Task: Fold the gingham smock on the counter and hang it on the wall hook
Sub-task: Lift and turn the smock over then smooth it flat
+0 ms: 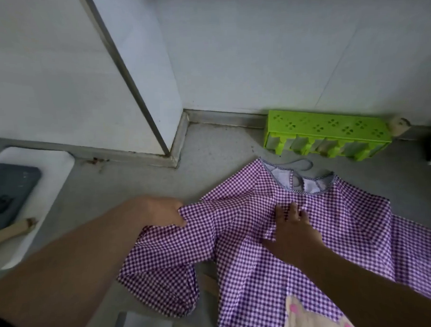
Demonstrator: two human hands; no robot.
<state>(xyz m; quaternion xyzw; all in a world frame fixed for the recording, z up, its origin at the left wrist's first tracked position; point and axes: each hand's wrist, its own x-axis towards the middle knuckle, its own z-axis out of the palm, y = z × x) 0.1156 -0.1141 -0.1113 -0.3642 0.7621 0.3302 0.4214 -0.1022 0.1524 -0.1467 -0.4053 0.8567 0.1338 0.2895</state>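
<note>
The purple-and-white gingham smock [335, 227] lies spread on the grey counter [126, 192], neckline toward the wall, with a cream patch near its bottom edge. My left hand [159, 212] grips the left sleeve where it meets the body, fingers curled into the cloth. My right hand [292, 226] presses flat on the middle of the smock with straight fingers, just below the neckline. The sleeve's cuff end hangs toward the counter's front edge. No wall hook is in view.
A green perforated plastic rack [329, 136] stands against the tiled wall behind the smock. A white board [50, 190] at the left carries a dark grey phone-like object [10, 192] and a wooden handle [12, 231]. A wall corner [168, 130] juts onto the counter.
</note>
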